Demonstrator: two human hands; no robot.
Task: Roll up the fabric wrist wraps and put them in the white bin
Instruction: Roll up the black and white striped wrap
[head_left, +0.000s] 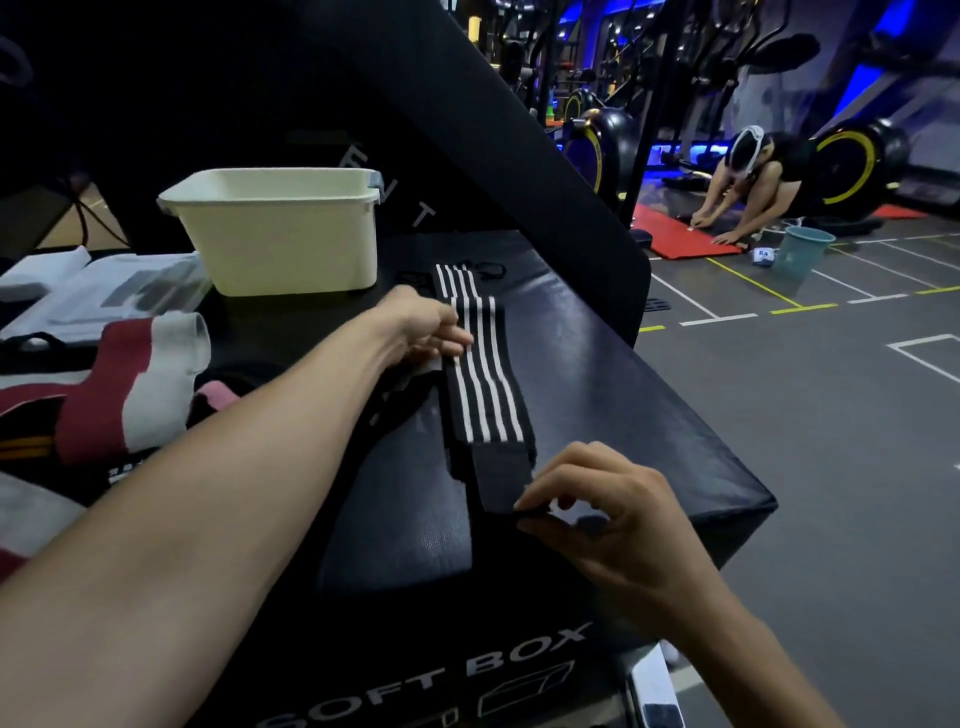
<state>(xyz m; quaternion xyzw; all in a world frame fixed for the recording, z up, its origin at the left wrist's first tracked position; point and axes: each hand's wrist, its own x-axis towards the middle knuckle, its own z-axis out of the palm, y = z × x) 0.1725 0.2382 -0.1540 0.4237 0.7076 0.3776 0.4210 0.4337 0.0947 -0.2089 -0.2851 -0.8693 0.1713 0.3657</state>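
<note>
Striped wrist wrap lies flat on the soft box, running 12 to 6, white bin at 11; it's light, limp, stretchy: your right hand pinches the near end, left hand presses mid-strap flat-fingered, so roll tight from 6.

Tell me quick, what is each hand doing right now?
Left hand: open, fingers resting on the striped wrist wrap.
Right hand: pinching the wrap's plain black near end.

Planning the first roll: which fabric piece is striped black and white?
The wrist wrap laid flat under both hands, right hand pinching its near end; the maroon-and-white fabric lies left.
</note>
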